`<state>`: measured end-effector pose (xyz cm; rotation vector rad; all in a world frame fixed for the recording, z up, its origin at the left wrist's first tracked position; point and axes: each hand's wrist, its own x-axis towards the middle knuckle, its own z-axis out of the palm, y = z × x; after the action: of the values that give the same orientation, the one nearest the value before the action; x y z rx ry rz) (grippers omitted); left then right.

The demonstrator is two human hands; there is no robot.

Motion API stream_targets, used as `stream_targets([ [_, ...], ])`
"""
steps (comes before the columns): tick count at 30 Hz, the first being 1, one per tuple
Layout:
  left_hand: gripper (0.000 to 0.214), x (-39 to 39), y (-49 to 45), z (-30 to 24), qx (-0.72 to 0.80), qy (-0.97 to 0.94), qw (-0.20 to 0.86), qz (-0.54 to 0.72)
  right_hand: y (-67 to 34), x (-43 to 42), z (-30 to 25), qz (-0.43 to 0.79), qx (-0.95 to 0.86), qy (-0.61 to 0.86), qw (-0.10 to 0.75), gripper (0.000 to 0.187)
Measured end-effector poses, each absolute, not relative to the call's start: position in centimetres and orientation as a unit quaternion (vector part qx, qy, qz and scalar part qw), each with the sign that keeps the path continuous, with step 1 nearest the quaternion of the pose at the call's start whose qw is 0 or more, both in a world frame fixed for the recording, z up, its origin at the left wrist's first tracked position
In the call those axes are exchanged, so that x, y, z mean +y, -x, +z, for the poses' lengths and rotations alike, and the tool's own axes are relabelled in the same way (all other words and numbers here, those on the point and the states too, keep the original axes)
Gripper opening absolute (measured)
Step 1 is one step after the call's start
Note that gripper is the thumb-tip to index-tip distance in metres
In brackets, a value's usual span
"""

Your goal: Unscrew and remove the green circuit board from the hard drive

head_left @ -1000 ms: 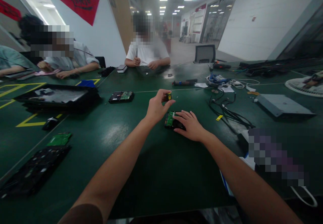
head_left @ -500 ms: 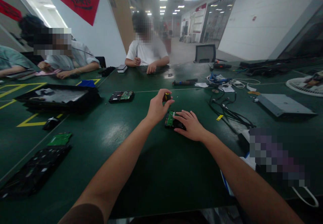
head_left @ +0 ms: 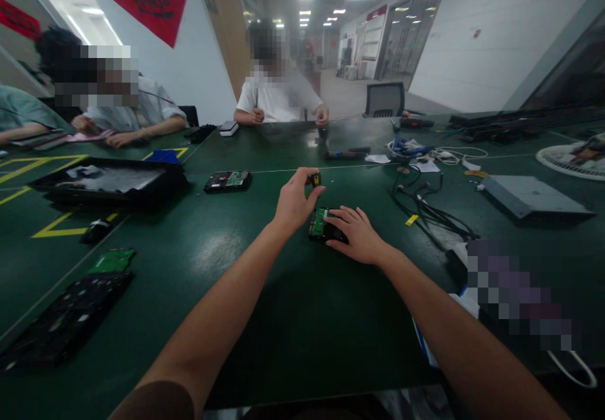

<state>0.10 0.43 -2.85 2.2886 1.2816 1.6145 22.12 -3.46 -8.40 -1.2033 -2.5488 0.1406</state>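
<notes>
Head view: a green-and-black device (head_left: 319,223) lies partly beneath the right hand (head_left: 355,234).

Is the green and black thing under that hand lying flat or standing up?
Lying flat: the device has its green side facing up, with the right hand across it.

Small black and yellow piece (head_left: 316,180), held aloft, black device (head_left: 319,224), green circuit side up, lying flat, partly covered
</notes>
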Motion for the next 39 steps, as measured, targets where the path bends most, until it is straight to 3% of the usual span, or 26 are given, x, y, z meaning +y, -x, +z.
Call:
stream_targets([
  [11, 0.038, 0.3, -0.8, -3.2, 0.431, -0.681, 0.109, 0.582, -22.1, -3.5, -8.1, 0.056, -0.891, 0.423, 0.154, 0.062],
  [19, 0.025, 0.6, -0.1, -2.9, 0.406, -0.719, 0.107, 0.553, -22.2, -3.5, -8.2, 0.057, -0.892, 0.42, 0.159, 0.061],
  [23, 0.021, 0.4, 0.1, -2.3, 0.405, -0.741, 0.054, 0.533, -22.2, -3.5, -8.2, 0.057, -0.891, 0.421, 0.16, 0.061],
  [30, 0.031, 0.4, 0.4, -2.1, 0.413, -0.758, -0.006, 0.505, -22.2, -3.5, -8.1, 0.058, -0.893, 0.419, 0.154, 0.061],
  [39, 0.048, 0.8, 0.0, -3.2, 0.426, -0.714, 0.113, 0.544, -22.2, -3.4, -8.3, 0.055, -0.892, 0.421, 0.156, 0.061],
])
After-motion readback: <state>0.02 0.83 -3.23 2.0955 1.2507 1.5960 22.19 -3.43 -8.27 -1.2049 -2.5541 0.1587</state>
